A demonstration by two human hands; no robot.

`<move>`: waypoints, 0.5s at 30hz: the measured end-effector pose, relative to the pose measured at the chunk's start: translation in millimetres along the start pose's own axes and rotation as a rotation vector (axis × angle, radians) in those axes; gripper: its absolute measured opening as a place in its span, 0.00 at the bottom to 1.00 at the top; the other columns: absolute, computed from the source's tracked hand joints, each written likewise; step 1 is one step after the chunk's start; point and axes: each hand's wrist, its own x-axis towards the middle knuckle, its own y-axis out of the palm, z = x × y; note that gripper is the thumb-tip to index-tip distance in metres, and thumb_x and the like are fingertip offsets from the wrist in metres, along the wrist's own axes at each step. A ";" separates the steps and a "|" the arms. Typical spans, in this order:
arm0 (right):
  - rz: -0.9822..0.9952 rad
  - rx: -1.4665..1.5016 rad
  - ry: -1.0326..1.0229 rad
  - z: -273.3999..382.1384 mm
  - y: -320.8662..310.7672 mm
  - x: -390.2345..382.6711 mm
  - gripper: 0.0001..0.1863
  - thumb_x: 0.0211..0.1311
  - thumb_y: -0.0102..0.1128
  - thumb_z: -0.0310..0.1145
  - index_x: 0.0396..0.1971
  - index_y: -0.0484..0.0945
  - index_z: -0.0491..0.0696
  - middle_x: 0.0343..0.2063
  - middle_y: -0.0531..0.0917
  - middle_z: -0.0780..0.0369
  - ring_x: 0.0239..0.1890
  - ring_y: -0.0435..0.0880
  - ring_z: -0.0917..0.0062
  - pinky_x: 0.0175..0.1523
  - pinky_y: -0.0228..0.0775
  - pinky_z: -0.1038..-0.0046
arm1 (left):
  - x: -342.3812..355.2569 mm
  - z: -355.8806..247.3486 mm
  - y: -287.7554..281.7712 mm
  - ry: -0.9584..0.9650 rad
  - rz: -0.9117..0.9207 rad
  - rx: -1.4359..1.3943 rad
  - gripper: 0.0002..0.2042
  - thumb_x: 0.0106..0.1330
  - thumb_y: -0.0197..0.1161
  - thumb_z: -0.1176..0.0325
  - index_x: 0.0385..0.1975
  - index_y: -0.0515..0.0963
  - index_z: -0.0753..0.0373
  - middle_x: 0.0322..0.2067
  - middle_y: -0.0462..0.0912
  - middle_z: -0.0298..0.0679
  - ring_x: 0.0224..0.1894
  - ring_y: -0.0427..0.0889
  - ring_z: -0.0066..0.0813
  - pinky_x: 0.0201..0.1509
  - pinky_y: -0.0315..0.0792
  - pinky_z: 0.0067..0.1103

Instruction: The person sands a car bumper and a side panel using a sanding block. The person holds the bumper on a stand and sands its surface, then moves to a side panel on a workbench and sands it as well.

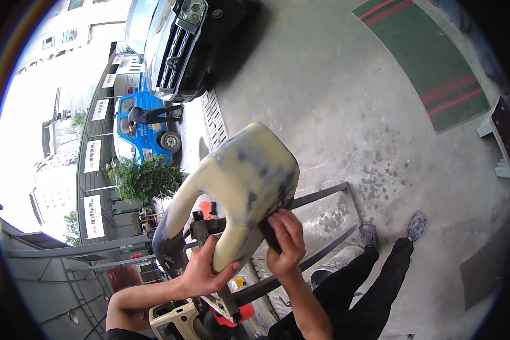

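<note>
Near the middle of the view, the pale yellow moulded part (255,161), patched with grey, rests over a dark metal frame (323,195); clock directions run from this part. At 7 o'clock the left hand (205,271) grips its lower leg, the thumb against the near side and the other fingers mostly hidden behind. At 5 o'clock the right hand (287,242) has its fingers bent close together, pinching a dark block (270,236) against the part's side. Between 4 and 5 o'clock stands a grey bucket (341,262), its mouth toward the person and its contents too dark to tell. A small yellow can (239,282) sits at 6 o'clock, its inside unclear. Underneath spreads a grey concrete floor (328,107), blotched with dark spots at 3 o'clock. At 11 o'clock are a drain grate (213,120) and a dark car (181,51); at 10, a co-worker (144,116) beside a blue truck (167,141); at 9, a leafy shrub (144,178). The frame's corner juts out at 3 o'clock, and the person's shoes (368,233) stand just beyond its bars. Toward 2 o'clock, a broad stretch of concrete separates the part from a green panel (416,62) with red stripes.
</note>
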 end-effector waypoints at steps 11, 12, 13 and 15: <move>0.032 -0.011 -0.094 -21.8 -5.7 1.2 0.25 0.45 0.49 0.13 0.46 0.82 0.36 0.48 0.82 0.50 0.54 0.82 0.54 0.63 0.72 0.56 | 0.4 -0.9 1.0 -0.005 0.000 0.021 0.23 0.63 0.71 0.62 0.46 0.66 0.70 0.31 0.84 0.54 0.34 0.89 0.46 0.36 0.79 0.32; -0.014 -0.005 0.018 -29.6 -4.9 3.4 0.25 0.47 0.49 0.14 0.48 0.81 0.37 0.48 0.82 0.51 0.54 0.82 0.54 0.62 0.73 0.57 | 0.7 -2.0 0.5 -0.003 -0.005 0.026 0.23 0.63 0.71 0.62 0.46 0.66 0.70 0.32 0.84 0.54 0.34 0.89 0.46 0.36 0.79 0.32; -0.032 -0.074 0.087 -37.0 -5.0 5.4 0.26 0.48 0.48 0.14 0.50 0.81 0.37 0.48 0.82 0.51 0.54 0.82 0.54 0.62 0.73 0.58 | 1.1 -3.5 0.4 -0.003 -0.007 0.025 0.23 0.63 0.71 0.62 0.46 0.66 0.70 0.31 0.84 0.54 0.34 0.89 0.46 0.36 0.79 0.32; -0.082 -0.101 0.153 -26.6 0.3 -0.3 0.24 0.50 0.49 0.14 0.48 0.81 0.37 0.48 0.82 0.51 0.54 0.82 0.55 0.62 0.73 0.59 | 1.6 -4.4 1.1 -0.005 -0.006 0.019 0.23 0.63 0.71 0.62 0.46 0.67 0.69 0.31 0.84 0.54 0.34 0.89 0.45 0.36 0.79 0.32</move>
